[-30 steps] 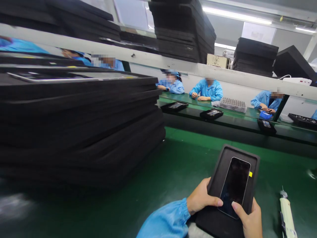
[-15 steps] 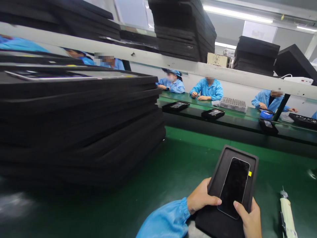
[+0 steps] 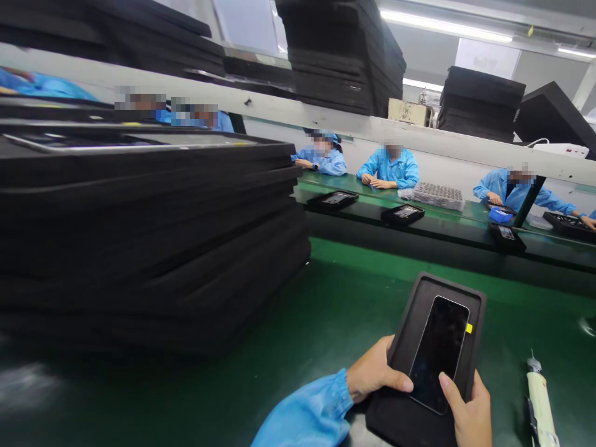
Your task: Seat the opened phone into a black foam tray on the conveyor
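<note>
A smartphone (image 3: 440,351) with a dark screen and a thin silver frame lies in a black foam tray (image 3: 423,293). From its right edge sticks out a small yellow tab (image 3: 469,329). My left hand (image 3: 378,374) grips the tray's left side, its thumb at the phone's lower left edge. On the other side, my right hand (image 3: 469,406) holds the tray, its thumb over the lower part of the screen. The fingers under the tray are hidden. Below the tray is another black foam piece (image 3: 393,417). To the right lies an electric screwdriver (image 3: 541,400).
A tall stack of black foam trays (image 3: 153,248) fills the left of the green table (image 3: 354,298). Beyond runs a dark conveyor (image 3: 358,217) carrying small trays with phones. Co-workers in blue sit behind it. Overhead, a white shelf (image 3: 344,115) bears more black stacks.
The small trays on the conveyor have shifted slightly right. The far-right co-worker's arm has stretched to a black tray. My left thumb has slid slightly left and down; both my hands still hold the tray.
</note>
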A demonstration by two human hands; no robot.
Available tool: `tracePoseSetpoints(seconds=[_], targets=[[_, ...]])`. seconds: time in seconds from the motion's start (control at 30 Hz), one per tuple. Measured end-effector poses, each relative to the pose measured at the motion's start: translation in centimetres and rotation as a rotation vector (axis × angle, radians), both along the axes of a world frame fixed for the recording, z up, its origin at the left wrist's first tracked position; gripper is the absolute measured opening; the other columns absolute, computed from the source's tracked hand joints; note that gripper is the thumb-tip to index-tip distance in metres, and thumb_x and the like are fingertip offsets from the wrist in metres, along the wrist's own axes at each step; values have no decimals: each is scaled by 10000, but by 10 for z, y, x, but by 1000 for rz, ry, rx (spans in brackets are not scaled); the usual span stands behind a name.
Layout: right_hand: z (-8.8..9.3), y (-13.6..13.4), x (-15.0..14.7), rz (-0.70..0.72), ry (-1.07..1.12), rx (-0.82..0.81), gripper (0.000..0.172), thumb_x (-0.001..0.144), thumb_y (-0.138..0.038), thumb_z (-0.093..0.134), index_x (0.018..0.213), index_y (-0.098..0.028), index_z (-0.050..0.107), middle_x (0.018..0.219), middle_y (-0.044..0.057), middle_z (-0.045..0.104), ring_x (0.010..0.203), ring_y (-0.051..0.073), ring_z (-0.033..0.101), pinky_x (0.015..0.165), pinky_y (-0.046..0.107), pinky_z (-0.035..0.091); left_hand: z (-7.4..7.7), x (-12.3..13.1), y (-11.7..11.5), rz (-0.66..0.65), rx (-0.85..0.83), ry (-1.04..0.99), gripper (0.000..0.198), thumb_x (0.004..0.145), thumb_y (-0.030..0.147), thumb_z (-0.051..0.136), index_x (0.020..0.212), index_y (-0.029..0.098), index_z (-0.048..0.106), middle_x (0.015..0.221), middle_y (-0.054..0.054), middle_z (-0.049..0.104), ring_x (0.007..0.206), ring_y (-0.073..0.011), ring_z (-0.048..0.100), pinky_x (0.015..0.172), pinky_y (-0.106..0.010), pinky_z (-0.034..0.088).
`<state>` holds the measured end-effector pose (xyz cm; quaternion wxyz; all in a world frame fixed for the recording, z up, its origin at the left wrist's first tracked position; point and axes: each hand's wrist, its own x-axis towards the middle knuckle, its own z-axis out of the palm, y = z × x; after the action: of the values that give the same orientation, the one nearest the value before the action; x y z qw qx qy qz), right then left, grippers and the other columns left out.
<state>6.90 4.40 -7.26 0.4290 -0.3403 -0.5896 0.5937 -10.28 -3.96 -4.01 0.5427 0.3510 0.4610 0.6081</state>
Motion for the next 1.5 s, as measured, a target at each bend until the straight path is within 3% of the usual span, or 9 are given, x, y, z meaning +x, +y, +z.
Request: tracePoseSetpoints(seconds=[0.43,0.77,1.07,1.5], targets=[[-1,2,0,-46,-49,-12,545,614,-533,763,949,-112,673,881,103,715,834,268,654,749,337,544,-2,4,0,20,-5,-14,618,447,257,891,1009,129,668,869,-67,688,850,-260,643,724,-305,520],[1,2,0,-63,-92,43,453,634,-496,749,897,-149,626,866,84,711,834,257,654,724,316,535,-4,6,1,59,13,-21,615,452,252,888,1009,126,661,870,-58,679,785,-204,619,704,-277,509],[0,1,-1,-71,-94,71,455,669,-495,717,943,-147,612,894,82,706,844,247,649,763,318,525,-5,9,3,148,4,11,633,455,310,902,1000,124,639,847,-51,682,828,-225,623,766,-311,503],[-6,3,-2,-64,-76,70,455,697,-503,692,972,-151,607,918,94,707,880,260,650,803,339,506,-7,8,5,163,30,46,646,484,365,894,1021,128,624,856,-49,680,829,-219,621,769,-307,496]])
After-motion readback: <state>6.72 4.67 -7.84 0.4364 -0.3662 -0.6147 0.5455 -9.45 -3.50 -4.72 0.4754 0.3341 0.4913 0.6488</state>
